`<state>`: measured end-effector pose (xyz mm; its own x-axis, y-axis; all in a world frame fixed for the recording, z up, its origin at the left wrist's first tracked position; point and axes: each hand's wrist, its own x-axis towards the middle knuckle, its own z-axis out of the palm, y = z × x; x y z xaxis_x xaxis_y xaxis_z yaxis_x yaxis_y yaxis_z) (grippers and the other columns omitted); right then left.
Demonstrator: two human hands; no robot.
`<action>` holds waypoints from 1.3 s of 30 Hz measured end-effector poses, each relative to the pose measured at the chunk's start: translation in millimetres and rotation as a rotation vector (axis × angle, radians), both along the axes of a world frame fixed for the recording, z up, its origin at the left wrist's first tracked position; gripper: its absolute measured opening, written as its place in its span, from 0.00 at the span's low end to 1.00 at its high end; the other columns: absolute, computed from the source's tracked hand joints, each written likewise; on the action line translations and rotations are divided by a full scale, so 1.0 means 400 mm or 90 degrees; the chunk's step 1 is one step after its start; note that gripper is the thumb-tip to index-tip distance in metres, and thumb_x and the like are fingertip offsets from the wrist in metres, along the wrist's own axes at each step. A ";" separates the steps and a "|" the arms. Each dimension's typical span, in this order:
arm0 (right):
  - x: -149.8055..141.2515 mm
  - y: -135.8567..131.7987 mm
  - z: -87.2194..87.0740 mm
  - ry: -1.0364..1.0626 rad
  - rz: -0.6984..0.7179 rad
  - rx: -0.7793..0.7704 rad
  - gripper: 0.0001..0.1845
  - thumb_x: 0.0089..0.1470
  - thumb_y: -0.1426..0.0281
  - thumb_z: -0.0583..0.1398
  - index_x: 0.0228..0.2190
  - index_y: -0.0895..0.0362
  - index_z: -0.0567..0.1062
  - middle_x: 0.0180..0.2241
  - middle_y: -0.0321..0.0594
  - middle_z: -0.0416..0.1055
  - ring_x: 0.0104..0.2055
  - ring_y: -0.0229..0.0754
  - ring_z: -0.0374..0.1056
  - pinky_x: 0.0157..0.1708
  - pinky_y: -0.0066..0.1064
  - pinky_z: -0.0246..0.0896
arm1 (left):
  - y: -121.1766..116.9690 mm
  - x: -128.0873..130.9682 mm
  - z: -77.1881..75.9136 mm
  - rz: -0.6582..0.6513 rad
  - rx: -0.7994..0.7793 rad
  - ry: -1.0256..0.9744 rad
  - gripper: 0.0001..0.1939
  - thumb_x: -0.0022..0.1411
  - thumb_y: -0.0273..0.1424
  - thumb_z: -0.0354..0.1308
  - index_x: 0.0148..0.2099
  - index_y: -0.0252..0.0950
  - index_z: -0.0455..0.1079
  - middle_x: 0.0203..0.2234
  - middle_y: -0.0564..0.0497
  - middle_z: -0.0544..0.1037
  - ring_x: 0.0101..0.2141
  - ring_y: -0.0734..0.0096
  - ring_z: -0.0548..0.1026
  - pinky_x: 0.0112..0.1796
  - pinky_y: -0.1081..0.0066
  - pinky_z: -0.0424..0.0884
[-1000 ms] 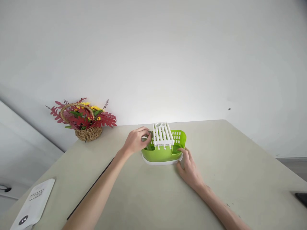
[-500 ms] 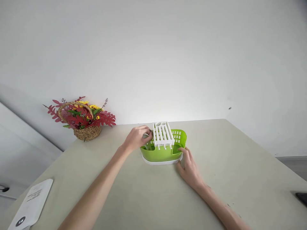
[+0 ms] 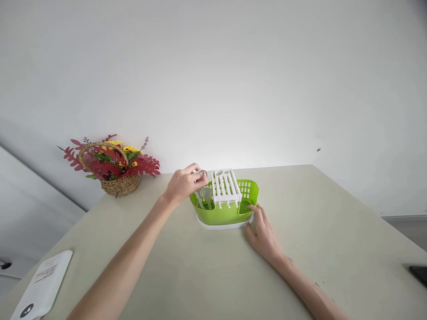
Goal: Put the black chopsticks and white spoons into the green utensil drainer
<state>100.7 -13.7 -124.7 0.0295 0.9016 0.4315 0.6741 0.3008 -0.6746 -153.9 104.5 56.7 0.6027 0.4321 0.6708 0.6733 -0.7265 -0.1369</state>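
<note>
A green plastic utensil basket [image 3: 216,218] sits on a white base tray [image 3: 222,226] on the table. A white slotted rack [image 3: 227,186] with small hooks along its front edge spans the basket's middle. At the left end, my left hand [image 3: 183,184] pinches a pale spoon [image 3: 202,174] near its bowl, the handle pointing down into the basket. A second pale spoon [image 3: 206,194] stands bowl-up in the left compartment. My right hand [image 3: 263,233] grips the basket's right front corner, fingers over the low rim and thumb by the tray.
A wicker basket [image 3: 120,186] with red leaves and yellow flowers stands at the back left by the wall. Front left lies a white flat object [image 3: 46,282] with a dark round mark. A dark object [image 3: 418,273] is at the right edge.
My left hand has moved up and left with the spoon, bringing the second spoon into clearer view. My right hand has kept its hold on the basket.
</note>
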 end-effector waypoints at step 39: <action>0.000 -0.002 0.004 0.028 0.023 -0.016 0.26 0.63 0.73 0.52 0.61 0.50 0.57 0.66 0.51 0.58 0.65 0.54 0.64 0.55 0.48 0.70 | -0.025 -0.106 0.147 0.095 0.009 -0.280 0.19 0.70 0.34 0.54 0.25 0.36 0.71 0.24 0.51 0.75 0.27 0.72 0.72 0.32 0.71 0.66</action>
<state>100.9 -14.5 -123.1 0.0155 0.9132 0.4073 0.6324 0.3065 -0.7114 -196.3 94.5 115.5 0.1915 0.4814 0.8553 0.7663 -0.6179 0.1762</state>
